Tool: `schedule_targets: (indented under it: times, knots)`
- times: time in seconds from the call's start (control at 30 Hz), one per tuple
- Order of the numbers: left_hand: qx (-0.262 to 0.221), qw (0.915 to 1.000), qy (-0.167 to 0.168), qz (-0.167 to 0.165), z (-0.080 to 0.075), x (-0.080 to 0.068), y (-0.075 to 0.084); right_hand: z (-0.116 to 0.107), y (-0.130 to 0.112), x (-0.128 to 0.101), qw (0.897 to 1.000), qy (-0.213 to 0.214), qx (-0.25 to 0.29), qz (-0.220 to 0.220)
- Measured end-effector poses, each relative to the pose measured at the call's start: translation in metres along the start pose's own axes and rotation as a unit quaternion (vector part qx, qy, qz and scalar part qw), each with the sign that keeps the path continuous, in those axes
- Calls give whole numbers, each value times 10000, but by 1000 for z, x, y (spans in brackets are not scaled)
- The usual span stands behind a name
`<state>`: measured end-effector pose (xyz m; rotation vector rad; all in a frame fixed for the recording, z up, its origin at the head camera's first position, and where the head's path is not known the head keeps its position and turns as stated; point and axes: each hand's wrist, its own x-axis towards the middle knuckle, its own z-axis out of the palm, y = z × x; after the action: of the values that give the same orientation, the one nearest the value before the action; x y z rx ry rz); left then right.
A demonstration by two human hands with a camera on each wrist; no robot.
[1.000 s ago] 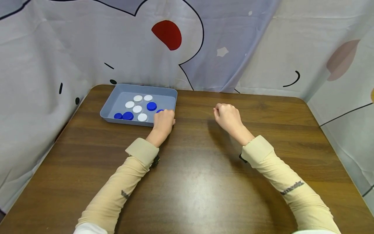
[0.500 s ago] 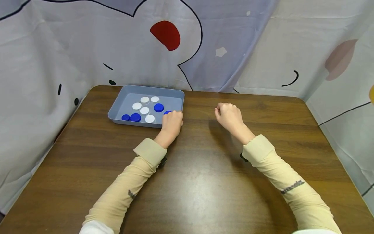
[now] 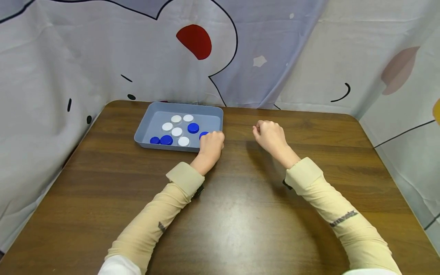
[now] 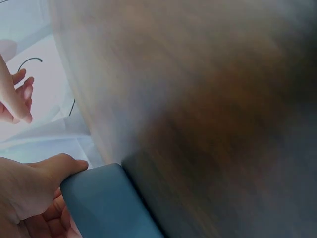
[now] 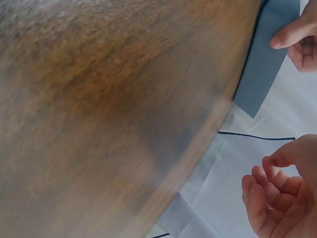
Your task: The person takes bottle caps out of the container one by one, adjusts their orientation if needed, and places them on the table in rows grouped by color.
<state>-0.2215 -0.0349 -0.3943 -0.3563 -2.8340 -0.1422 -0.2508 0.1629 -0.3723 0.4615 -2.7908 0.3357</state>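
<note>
A blue-grey tray (image 3: pixel 151 116) lies at the table's far left and holds several white caps (image 3: pixel 177 132) and several blue caps (image 3: pixel 193 128). My left hand (image 3: pixel 211 145) grips the tray's near right corner; in the left wrist view the thumb lies on the tray's corner (image 4: pixel 104 203). One blue cap is partly hidden behind this hand. My right hand (image 3: pixel 269 135) hovers over bare wood to the right of the tray, fingers loosely curled and holding nothing. In the right wrist view the right hand (image 5: pixel 282 193) shows the same loose curl, with the tray (image 5: pixel 265 59) beyond it.
The brown wooden table (image 3: pixel 240 214) stretches wide in front of and to the right of the tray. A printed white cloth (image 3: pixel 103 57) hangs close behind and along both sides of the table.
The tray has slid to the right across the table with my left hand on its corner. My right hand has stayed nearly still.
</note>
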Motion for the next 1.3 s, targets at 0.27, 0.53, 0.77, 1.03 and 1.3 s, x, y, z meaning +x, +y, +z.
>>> schedule_targets:
  times: [0.27, 0.53, 0.77, 1.03, 1.3]
  knots:
    - [-58, 9999, -99, 15, 0, 3, 16, -1, 2, 2, 9999, -26, -84, 67]
    - [-54, 9999, -149, 2, 3, 5, 30, 0, 4, 5, 9999, -33, -70, 72]
    - [3, 10000, -59, 20, 5, 5, 41, 1, 6, 7, 9999, 18, -30, 113]
    - [158, 9997, 114, 158, 7, 3, 52, 6, 6, 9, 9999, 58, 91, 53]
    - [179, 9992, 231, 260, 9, 3, 66, 13, 8, 17, 9992, -189, 329, 94]
